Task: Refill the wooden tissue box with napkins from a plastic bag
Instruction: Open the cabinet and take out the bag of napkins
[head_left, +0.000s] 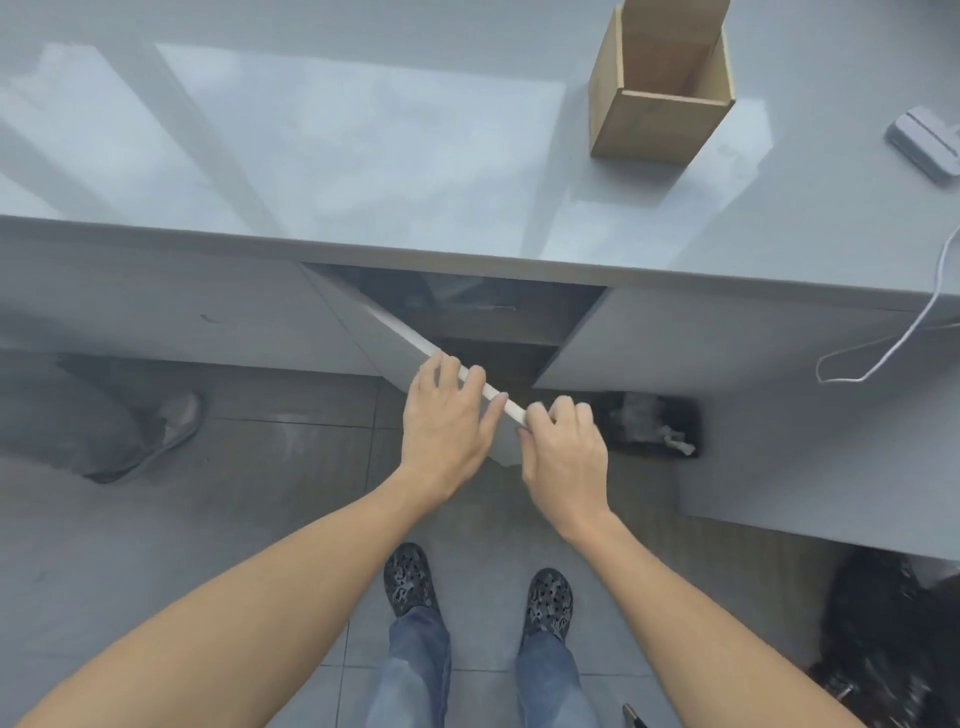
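Observation:
A grey cabinet door (400, 345) under the counter stands swung open toward me. My left hand (447, 415) rests on its top edge with the fingers curled over it. My right hand (563, 441) grips the door's near corner. Inside the dark cabinet (467, 306) something like crumpled clear plastic shows faintly; I cannot tell what it is. An open, tan wooden box (660, 88) stands upright on the counter at the back right, apart from both hands. No napkins are visible.
The glossy grey counter (337, 171) spans the view. A white device (927, 143) and a white cable (893, 343) lie at its right edge. A dark tray (654, 426) sits on the floor right of the door. Another person's shoe (171, 426) is at left, a dark bag (893, 623) at lower right.

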